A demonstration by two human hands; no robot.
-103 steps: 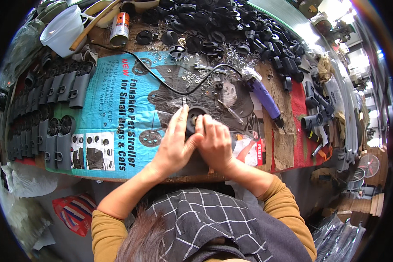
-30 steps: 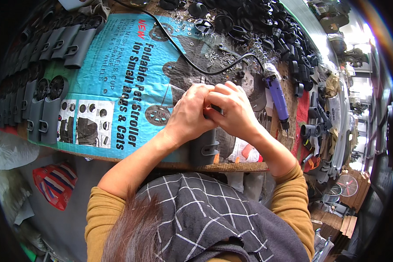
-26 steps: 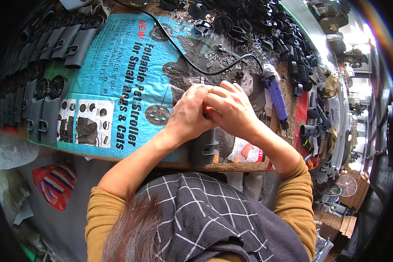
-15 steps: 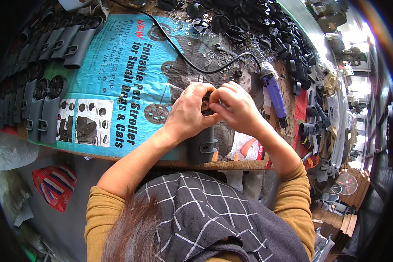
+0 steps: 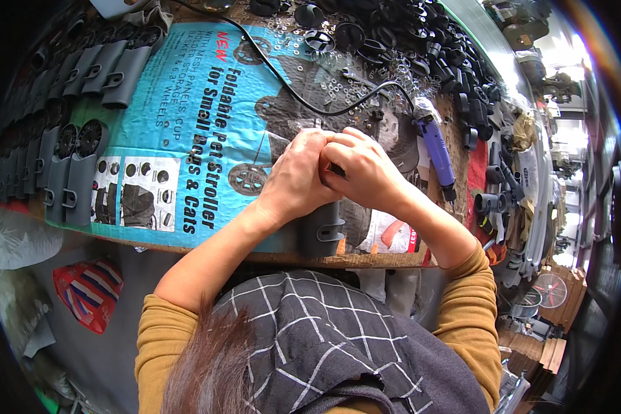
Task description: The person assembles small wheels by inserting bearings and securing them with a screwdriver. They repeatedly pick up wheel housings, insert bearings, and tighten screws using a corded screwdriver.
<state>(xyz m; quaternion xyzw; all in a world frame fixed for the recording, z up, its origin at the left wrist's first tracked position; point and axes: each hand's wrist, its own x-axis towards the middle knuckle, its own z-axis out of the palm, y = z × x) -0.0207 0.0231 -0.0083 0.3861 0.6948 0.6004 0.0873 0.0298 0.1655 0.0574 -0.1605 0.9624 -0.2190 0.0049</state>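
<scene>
A grey plastic tube-shaped part [image 5: 321,234] with a slotted tab lies near the table's front edge, its far end covered by my hands. My left hand [image 5: 293,172] is closed around that far end, holding it. My right hand [image 5: 364,169] is closed over the same end, its knuckles against my left fingers. Whatever the right fingers grip is hidden beneath them. To the right lies a purple electric screwdriver [image 5: 436,155] with a black cord [image 5: 303,103] running back across the table.
Rows of similar grey parts with round black ends [image 5: 79,172] stand at left. Loose small rings [image 5: 338,93], springs and a heap of black plastic parts [image 5: 441,62] cover the back right. A printed blue sheet [image 5: 207,90] lies beneath. A red bag [image 5: 88,293] sits below the table.
My right hand has shifted slightly left and its fingers have folded over the part's end. The round opening seen before is now covered. My left hand has hardly moved.
</scene>
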